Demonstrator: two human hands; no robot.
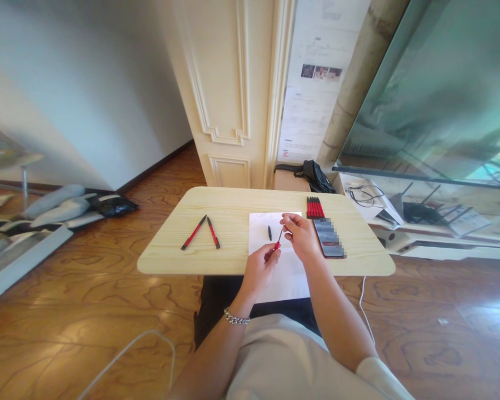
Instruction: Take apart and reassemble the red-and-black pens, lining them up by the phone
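Observation:
My left hand [261, 268] is closed on the red barrel of a disassembled pen [277, 245], held tilted over a white sheet of paper [258, 225]. A thin dark refill [280, 235] sticks up out of the barrel towards my right hand [300, 235]. The fingertips of that hand are pinched at the refill's upper end; what lies between them is too small to make out. On the paper, just left of the refill, lies a small black pen tip section [270, 233]. Two red and black pens, one longer [194, 232] and one shorter [213, 232], rest on the table's left side.
Several red and black pens [315, 208] lie in a row at the back right of the light wooden table [229, 203]. In front of them is a phone [329, 238] with a blurred screen. A black bag [316, 176] sits behind the table, beside a cabinet with cables.

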